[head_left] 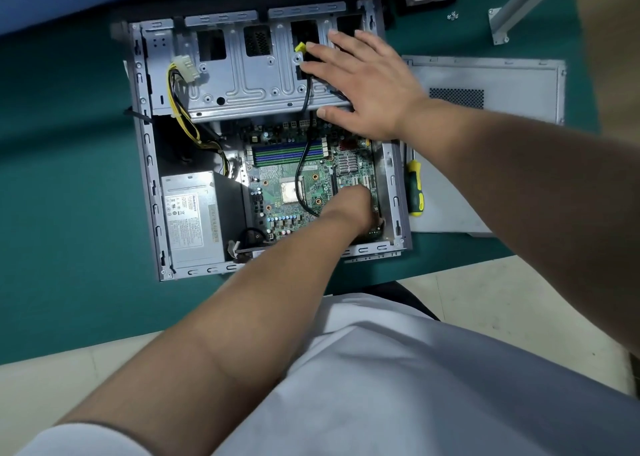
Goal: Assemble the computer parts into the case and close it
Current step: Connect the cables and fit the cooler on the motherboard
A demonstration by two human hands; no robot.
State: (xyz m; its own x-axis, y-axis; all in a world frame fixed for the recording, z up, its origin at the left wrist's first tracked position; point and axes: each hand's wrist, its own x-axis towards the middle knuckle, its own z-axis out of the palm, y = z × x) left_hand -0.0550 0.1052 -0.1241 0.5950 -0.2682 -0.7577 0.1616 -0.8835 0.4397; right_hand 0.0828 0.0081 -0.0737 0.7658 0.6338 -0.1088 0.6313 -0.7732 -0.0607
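An open grey computer case [147,165] lies flat on the green mat. Inside it sit a green motherboard [277,192] with a bare CPU socket [289,192], a silver power supply [192,220] at the lower left, and a metal drive cage [242,71] across the top. My right hand [360,81] lies flat with straight fingers on the right end of the drive cage, next to a yellow-tipped black cable [300,48]. My left hand [349,206] reaches into the lower right corner of the motherboard; its fingers are hidden beneath it.
The grey side panel [491,81] lies to the right of the case. A yellow-and-green screwdriver [414,189] rests between them. Yellow and black power wires [180,109] loop at the case's left. Small screws [452,15] and a metal frame leg [509,16] are at the top right.
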